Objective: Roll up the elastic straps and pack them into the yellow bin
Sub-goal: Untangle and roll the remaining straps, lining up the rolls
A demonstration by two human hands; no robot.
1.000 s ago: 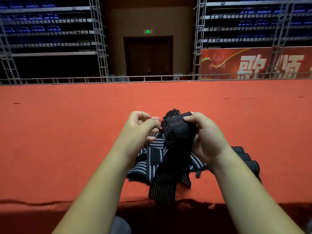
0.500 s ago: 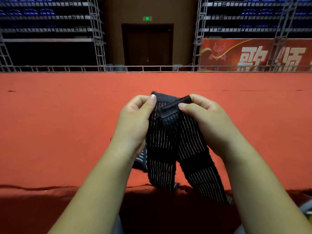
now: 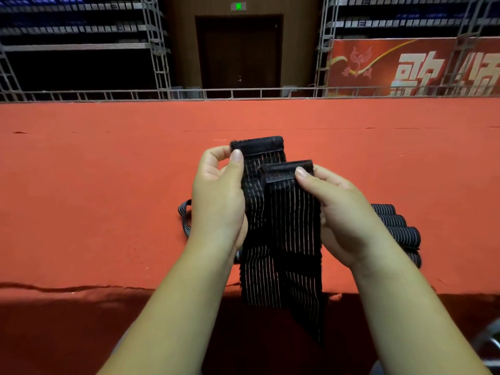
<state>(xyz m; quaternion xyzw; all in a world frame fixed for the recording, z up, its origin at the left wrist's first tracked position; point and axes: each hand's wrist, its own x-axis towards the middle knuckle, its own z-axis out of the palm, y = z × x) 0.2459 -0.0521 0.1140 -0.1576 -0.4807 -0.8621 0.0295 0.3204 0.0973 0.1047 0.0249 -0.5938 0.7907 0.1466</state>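
From my remote seat, I watch the left hand [image 3: 219,201] and right hand [image 3: 343,212] hold a black elastic strap with thin pale stripes [image 3: 284,239] above the red-covered bench [image 3: 81,185]. Each hand's fingers [image 3: 236,155] are pinched narrow on one thick tabbed end, the left end higher and the right end overlapping it in front. Both lengths hang straight down between the wrists past the bench edge, a hold that I judge squares the ends up for rolling. Finished striped rolls [image 3: 397,228] lie stacked on the bench just behind the right wrist; a loose striped loop [image 3: 184,215] peeks out beside the left. The yellow bin is out of view.
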